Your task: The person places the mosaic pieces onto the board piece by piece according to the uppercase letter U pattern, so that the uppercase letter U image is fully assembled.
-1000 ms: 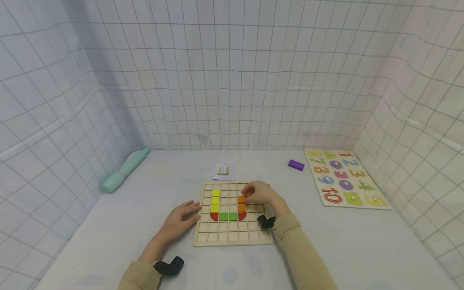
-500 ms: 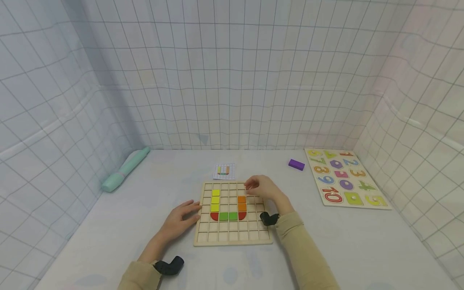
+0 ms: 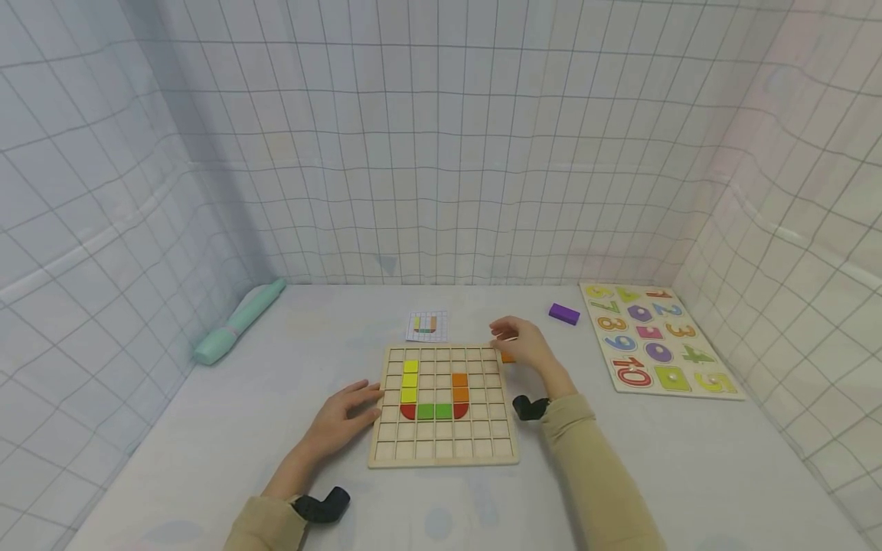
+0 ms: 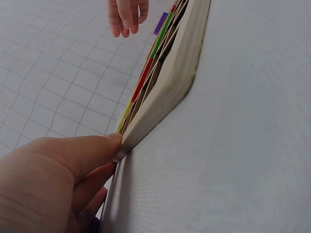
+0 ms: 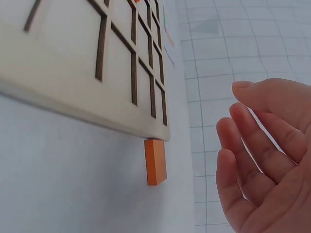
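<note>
A wooden grid board (image 3: pixel 441 451) lies on the table. In its cells sit three yellow tiles (image 3: pixel 409 380), two green tiles (image 3: pixel 434 412), two red rounded tiles (image 3: pixel 460 411) and two orange tiles (image 3: pixel 459 380), forming a U. My left hand (image 3: pixel 341 421) touches the board's left edge; in the left wrist view its thumb (image 4: pixel 97 148) rests against a corner. My right hand (image 3: pixel 525 344) is above the far right corner, holding nothing, with relaxed fingers. Below it, a loose orange tile (image 5: pixel 156 162) lies against the board's edge, partly hidden in the head view.
Behind the board lies a small card (image 3: pixel 426 326) printed with a U pattern. A purple block (image 3: pixel 563 314) lies at the back right, beside a number puzzle board (image 3: pixel 678 393). Far left is a long teal object (image 3: pixel 237 325). Grid-patterned fabric walls (image 3: pixel 441 153) surround the table.
My right hand has let go of an orange tile in the right column, then moved right and away to the board's far right corner. My left hand has stayed put.
</note>
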Demonstrator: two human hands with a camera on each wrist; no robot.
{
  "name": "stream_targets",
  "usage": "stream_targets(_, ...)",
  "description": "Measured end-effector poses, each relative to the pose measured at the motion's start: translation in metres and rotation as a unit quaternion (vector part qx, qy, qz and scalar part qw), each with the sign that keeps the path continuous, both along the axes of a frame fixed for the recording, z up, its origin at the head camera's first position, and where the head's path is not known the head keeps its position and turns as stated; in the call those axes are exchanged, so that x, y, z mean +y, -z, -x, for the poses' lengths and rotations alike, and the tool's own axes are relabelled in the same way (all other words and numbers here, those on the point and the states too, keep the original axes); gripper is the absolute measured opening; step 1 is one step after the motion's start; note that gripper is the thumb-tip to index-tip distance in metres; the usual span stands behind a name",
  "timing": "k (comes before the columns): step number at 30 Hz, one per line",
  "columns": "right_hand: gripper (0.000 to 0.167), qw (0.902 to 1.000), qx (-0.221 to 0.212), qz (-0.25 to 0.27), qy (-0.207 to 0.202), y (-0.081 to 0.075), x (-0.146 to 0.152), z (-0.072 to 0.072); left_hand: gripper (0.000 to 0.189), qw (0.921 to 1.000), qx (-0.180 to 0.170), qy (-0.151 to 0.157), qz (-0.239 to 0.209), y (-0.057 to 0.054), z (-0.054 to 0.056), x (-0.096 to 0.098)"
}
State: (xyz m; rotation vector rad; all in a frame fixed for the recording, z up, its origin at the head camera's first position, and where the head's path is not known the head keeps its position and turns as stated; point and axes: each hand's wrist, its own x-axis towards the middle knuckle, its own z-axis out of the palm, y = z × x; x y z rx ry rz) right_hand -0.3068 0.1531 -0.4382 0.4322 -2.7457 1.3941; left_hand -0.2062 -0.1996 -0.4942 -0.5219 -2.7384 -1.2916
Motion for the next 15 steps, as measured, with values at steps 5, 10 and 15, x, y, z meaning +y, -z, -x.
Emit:
stream_targets(5,0.033,0.9997,-0.015,0.002,0.020,0.004,0.011,0.002,0.040,1.0000,0.000,0.000,-0.001,0.000,0.000,0.000)
stream_targets(10,0.035,0.9996,-0.020,0.001,0.018,0.007,0.020,0.001,0.040,1.0000,0.001,0.001,-0.004,-0.001,-0.001,0.000)
stream_targets(15,0.035,0.9991,-0.037,-0.004,0.019,0.012,0.025,0.001,0.039,1.0000,-0.003,0.000,-0.007,-0.001,-0.001,0.000)
